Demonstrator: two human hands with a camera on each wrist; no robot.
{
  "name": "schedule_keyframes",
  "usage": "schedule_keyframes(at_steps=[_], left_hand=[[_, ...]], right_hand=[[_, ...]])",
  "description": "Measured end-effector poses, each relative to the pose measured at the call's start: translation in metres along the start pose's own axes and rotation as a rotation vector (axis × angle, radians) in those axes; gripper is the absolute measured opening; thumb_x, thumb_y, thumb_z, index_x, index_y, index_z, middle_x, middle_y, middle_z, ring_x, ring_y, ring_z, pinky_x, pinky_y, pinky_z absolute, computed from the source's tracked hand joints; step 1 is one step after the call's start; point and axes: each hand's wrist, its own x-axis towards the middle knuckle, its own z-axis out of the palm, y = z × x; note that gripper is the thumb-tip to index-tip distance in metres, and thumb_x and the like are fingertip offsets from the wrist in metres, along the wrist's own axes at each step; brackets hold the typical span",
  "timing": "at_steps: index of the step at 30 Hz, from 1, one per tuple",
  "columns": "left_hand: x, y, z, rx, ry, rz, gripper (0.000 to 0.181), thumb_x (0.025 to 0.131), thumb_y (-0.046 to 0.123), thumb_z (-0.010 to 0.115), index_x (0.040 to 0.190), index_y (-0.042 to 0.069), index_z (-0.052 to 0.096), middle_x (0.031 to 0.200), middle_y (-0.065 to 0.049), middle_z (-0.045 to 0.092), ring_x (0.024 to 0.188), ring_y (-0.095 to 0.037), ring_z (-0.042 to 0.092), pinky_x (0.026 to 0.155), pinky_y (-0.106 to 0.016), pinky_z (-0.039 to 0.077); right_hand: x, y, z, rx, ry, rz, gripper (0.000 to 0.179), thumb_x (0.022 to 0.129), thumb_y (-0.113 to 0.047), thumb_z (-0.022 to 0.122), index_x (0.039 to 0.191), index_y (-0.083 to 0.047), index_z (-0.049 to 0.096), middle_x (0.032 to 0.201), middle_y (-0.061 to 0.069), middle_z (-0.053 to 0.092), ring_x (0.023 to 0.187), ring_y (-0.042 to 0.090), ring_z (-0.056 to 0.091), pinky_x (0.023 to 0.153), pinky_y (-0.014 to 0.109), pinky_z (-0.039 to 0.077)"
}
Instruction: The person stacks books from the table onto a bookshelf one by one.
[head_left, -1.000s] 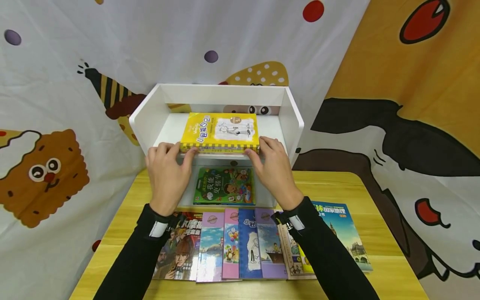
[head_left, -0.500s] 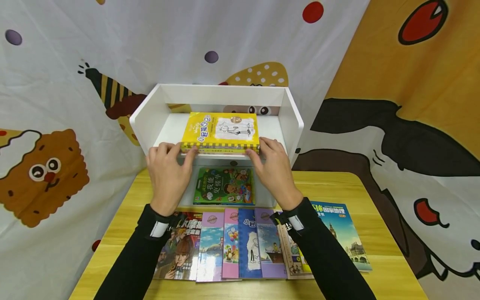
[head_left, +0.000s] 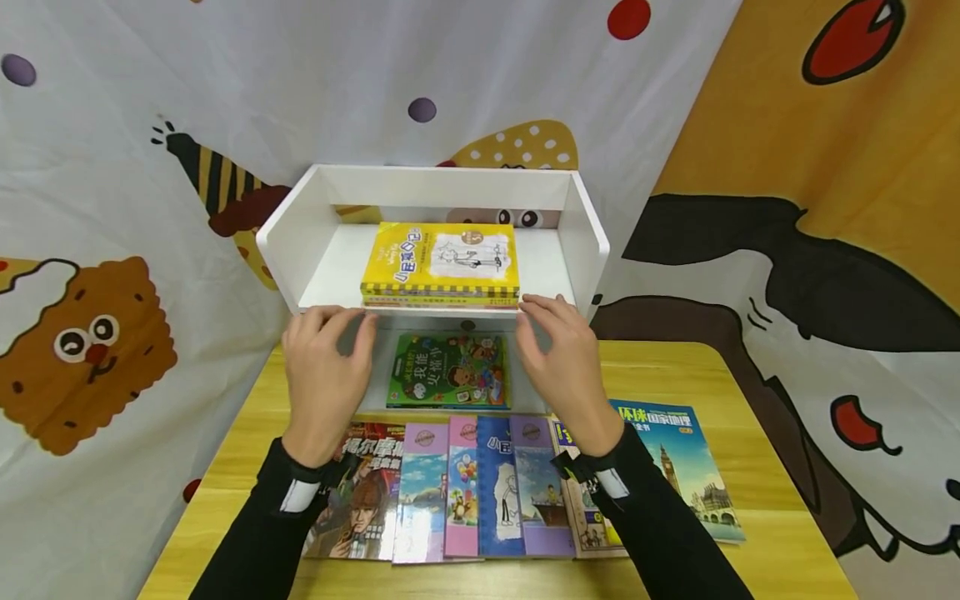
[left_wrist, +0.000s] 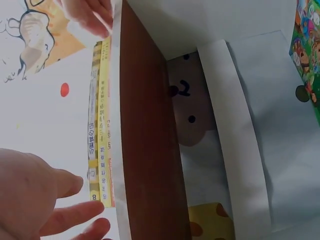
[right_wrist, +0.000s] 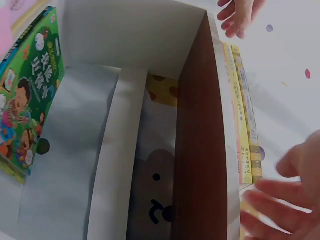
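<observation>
A stack of yellow comic books lies flat on the upper board of the white shelf, spines level with its front edge. My left hand is just off the stack's left front corner, fingers loosely bent and holding nothing. Off the right front corner is my right hand, thumb apart from the fingers, also holding nothing. In the left wrist view, the fingers are close to the end of the book spines; whether they touch cannot be told. The right wrist view shows the right hand's fingers beside the other end.
A green picture book lies in the lower compartment. Several overlapping books, among them a blue one, are spread on the wooden table before the shelf. A blue magazine-like book lies at their right. Printed cloth hangs behind.
Both hands have come off the front of the yellow stack, drawing back toward the person and slightly outward. The books' spines are now uncovered; the stack looks unmoved.
</observation>
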Motion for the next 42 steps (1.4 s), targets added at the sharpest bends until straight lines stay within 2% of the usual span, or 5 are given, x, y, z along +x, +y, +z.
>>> schedule_keyframes(at_steps=[10, 18, 23, 32, 42], left_hand=[[-0.027, -0.01, -0.001, -0.046, -0.118, -0.02, 0.026, 0.089, 0.036, 0.062, 0.099, 0.014, 0.072, 0.092, -0.007, 0.061, 0.083, -0.025, 0.053, 0.078, -0.048, 0.041], [-0.067, -0.031, 0.012, -0.059, -0.291, -0.063, 0.028, 0.089, 0.037, 0.061, 0.099, 0.014, 0.072, 0.089, -0.003, 0.063, 0.079, -0.02, 0.056, 0.065, -0.042, 0.045], [-0.092, -0.041, 0.015, -0.051, -0.377, -0.096, 0.026, 0.089, 0.036, 0.061, 0.099, 0.014, 0.072, 0.091, -0.003, 0.063, 0.08, -0.021, 0.056, 0.063, -0.041, 0.046], [-0.127, -0.051, 0.019, -0.057, -0.567, -0.152, 0.023, 0.089, 0.036, 0.061, 0.101, 0.018, 0.071, 0.089, 0.004, 0.064, 0.07, -0.007, 0.054, 0.058, -0.033, 0.047], [-0.145, -0.061, 0.019, -0.092, -0.755, -0.165, 0.029, 0.09, 0.041, 0.059, 0.107, 0.019, 0.069, 0.102, -0.003, 0.067, 0.092, -0.02, 0.059, 0.08, -0.049, 0.05]], right_hand=[[-0.047, 0.0, -0.018, 0.123, 0.06, 0.001, 0.021, 0.088, -0.015, 0.058, 0.104, -0.012, 0.071, 0.1, 0.003, 0.063, 0.086, 0.015, 0.057, 0.063, 0.037, 0.048], [-0.095, 0.043, -0.037, 0.017, -0.097, 0.166, 0.02, 0.09, -0.02, 0.059, 0.107, -0.016, 0.07, 0.108, -0.001, 0.061, 0.093, 0.014, 0.057, 0.07, 0.042, 0.051], [-0.13, 0.085, -0.054, -0.119, -0.3, 0.367, 0.035, 0.092, -0.034, 0.057, 0.124, -0.02, 0.059, 0.123, 0.007, 0.052, 0.101, 0.024, 0.053, 0.074, 0.051, 0.049], [-0.179, 0.163, -0.113, -0.395, -0.607, 0.817, 0.081, 0.09, -0.059, 0.044, 0.139, 0.005, 0.034, 0.129, 0.04, 0.033, 0.106, 0.056, 0.039, 0.078, 0.07, 0.04], [-0.21, 0.208, -0.15, -0.378, -0.937, 1.029, 0.12, 0.079, -0.081, 0.03, 0.139, 0.019, 0.004, 0.126, 0.052, 0.022, 0.106, 0.064, 0.03, 0.076, 0.07, 0.038]])
